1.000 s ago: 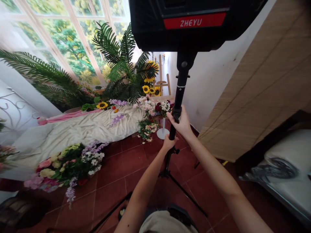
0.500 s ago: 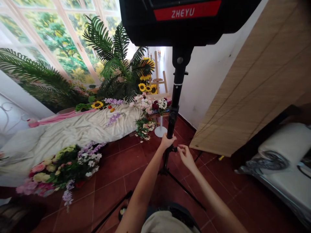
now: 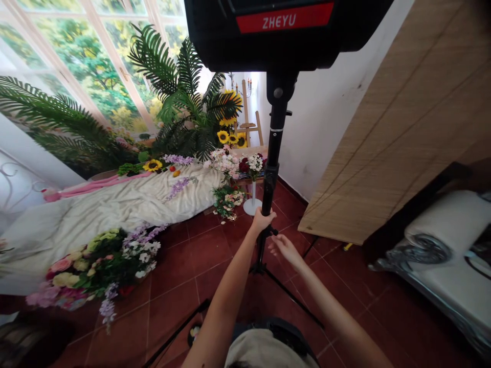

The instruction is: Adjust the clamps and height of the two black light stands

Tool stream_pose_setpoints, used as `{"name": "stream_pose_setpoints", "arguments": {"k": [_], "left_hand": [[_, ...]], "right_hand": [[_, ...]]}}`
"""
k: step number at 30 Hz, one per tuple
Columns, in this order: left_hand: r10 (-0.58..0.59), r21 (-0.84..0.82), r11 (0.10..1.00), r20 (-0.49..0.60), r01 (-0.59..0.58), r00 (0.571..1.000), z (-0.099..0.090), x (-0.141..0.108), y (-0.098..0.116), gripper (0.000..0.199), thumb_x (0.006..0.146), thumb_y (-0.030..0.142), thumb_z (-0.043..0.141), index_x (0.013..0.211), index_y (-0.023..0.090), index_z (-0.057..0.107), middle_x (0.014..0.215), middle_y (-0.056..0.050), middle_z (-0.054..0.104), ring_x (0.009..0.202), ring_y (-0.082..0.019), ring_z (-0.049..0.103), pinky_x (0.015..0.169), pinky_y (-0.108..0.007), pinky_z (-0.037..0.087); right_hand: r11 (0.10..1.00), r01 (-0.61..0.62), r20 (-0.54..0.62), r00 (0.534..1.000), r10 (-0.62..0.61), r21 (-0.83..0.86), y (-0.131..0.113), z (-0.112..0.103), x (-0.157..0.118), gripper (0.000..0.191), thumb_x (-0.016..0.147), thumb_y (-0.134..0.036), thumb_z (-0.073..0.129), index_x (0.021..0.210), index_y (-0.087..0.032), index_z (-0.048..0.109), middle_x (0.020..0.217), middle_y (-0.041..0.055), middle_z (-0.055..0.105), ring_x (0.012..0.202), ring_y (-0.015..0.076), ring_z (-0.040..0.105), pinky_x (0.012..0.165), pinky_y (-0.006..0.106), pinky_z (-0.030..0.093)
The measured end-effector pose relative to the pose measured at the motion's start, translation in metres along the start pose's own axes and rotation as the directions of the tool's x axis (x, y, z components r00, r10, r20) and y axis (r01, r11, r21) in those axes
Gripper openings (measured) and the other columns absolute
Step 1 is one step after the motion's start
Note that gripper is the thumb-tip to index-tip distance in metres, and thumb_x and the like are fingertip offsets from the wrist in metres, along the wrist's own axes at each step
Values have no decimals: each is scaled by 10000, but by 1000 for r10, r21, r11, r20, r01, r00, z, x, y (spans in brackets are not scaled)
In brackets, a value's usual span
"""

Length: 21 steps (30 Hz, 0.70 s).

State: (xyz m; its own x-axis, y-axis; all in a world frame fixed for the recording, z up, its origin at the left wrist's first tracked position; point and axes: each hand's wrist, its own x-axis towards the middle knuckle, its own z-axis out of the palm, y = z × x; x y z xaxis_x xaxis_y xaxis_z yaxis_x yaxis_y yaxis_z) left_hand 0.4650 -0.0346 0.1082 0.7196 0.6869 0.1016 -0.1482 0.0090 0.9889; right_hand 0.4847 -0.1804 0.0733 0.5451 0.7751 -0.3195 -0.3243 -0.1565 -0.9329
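A black light stand (image 3: pixel 273 143) rises in front of me, its legs spread on the floor. On top sits a large black studio light (image 3: pixel 284 43) with a red band reading ZHEYU. My left hand (image 3: pixel 263 221) is wrapped around the stand's pole, just above a small black locking knob (image 3: pixel 273 231). Right beside and slightly below that knob is my right hand (image 3: pixel 284 248), its fingers loosely curled and apart, with nothing visible in them. Whether its fingertips touch the pole I cannot tell.
A low bed-like surface with a cream cloth (image 3: pixel 126 197) lies to the left, with flower arrangements (image 3: pixel 92 260) at its front. Palm leaves (image 3: pixel 187 97) and an easel (image 3: pixel 245 112) stand behind. At right are a bamboo blind (image 3: pixel 356 153) and a white sofa (image 3: pixel 456 240).
My right hand has come off the knob and dropped slightly below it, fingers loosening. The light and pole appear a little further left; my left hand keeps its grip.
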Motion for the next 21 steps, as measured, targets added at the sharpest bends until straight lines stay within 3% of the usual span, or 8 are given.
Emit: {"name": "stream_pose_setpoints", "arguments": {"k": [3, 7, 9, 11, 14, 18, 21], "left_hand": [[2, 2, 1000, -9, -2, 1000, 1, -1, 2, 274, 580, 284, 672, 529, 170, 428, 389, 83, 371, 359, -29, 345, 382, -174, 257], [27, -7, 1000, 7, -27, 1000, 1, -2, 4, 282, 587, 265, 664, 508, 172, 409, 401, 77, 376, 368, -31, 343, 397, -182, 269], [33, -7, 999, 11, -33, 999, 1, -2, 3, 287, 594, 262, 660, 506, 173, 402, 409, 77, 376, 366, -31, 338, 398, -186, 268], [15, 0, 1000, -4, -15, 1000, 1, -1, 2, 287, 594, 272, 665, 518, 173, 406, 415, 78, 377, 364, -33, 339, 396, -189, 267], [-18, 11, 1000, -41, 18, 999, 2, -1, 1, 298, 576, 299, 690, 537, 171, 424, 424, 81, 377, 378, -36, 352, 407, -188, 285], [-29, 7, 1000, -75, 30, 997, 2, -2, 4, 300, 539, 307, 723, 546, 167, 458, 434, 73, 396, 409, -46, 381, 433, -192, 319], [-30, -25, 999, -106, 28, 994, 3, -3, 8, 305, 513, 291, 731, 522, 167, 452, 433, 68, 402, 413, -46, 377, 422, -189, 306]], "right_hand": [[938, 225, -28, 970, -240, -263, -6, -4, -1, 368, 759, -580, 566, 720, -224, 482, 595, -13, 617, 534, 155, 581, 551, 267, 450], [826, 317, -24, 929, -369, -467, -16, -7, 3, 411, 801, -607, 476, 652, -228, 528, 589, -6, 593, 579, 168, 563, 571, 268, 425], [898, 247, -44, 959, -281, -364, -17, -4, 7, 450, 807, -615, 445, 621, -216, 537, 580, 5, 573, 520, 149, 514, 501, 252, 387], [992, 52, -25, 998, -56, -114, -19, 0, 9, 458, 821, -597, 420, 604, -205, 512, 572, 7, 551, 440, 113, 437, 433, 231, 333], [941, -236, 126, 969, 211, 242, -23, 4, 9, 389, 849, -498, 412, 596, -203, 438, 546, -13, 498, 384, 79, 346, 388, 203, 269], [843, -322, 327, 926, 186, 431, -30, 5, 3, 265, 867, -325, 385, 639, -204, 445, 523, -26, 426, 404, 97, 353, 402, 211, 300], [841, -300, 336, 929, 152, 450, -30, 4, 3, 239, 868, -297, 382, 662, -202, 456, 548, -15, 454, 430, 104, 393, 426, 216, 330]]}}
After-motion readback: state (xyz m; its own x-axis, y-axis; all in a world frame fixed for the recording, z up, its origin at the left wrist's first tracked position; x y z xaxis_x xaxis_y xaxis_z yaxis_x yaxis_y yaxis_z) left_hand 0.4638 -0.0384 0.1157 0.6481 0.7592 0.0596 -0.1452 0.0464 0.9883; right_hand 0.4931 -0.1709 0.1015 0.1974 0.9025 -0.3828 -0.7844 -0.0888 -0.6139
